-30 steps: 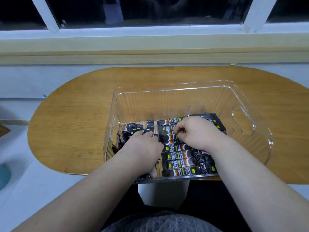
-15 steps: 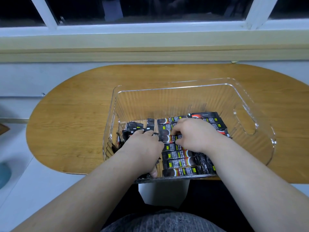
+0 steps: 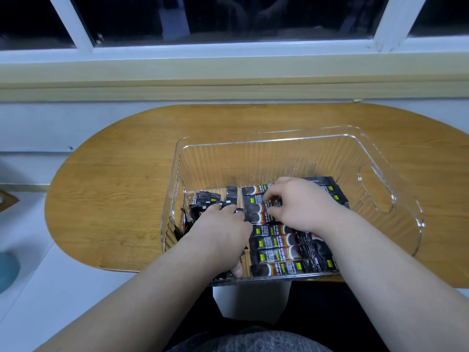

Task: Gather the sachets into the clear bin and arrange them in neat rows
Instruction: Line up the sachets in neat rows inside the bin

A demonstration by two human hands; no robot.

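Here, both hands reach down inside the clear bin [image 3: 279,144], which stands on the wooden table [image 3: 114,186]. The left hand [image 3: 223,229] lies palm down, fingers curled round a bunch of sachets [image 3: 279,252] standing on edge at the bin's left side, with the thumb at the near wall. The right hand [image 3: 302,207] is bent at the knuckles. Its thumb and fingertips appear to pinch one sachet in the flat row on the right. Each sachet is black with a yellow square and a cup picture; the print is too small to read.
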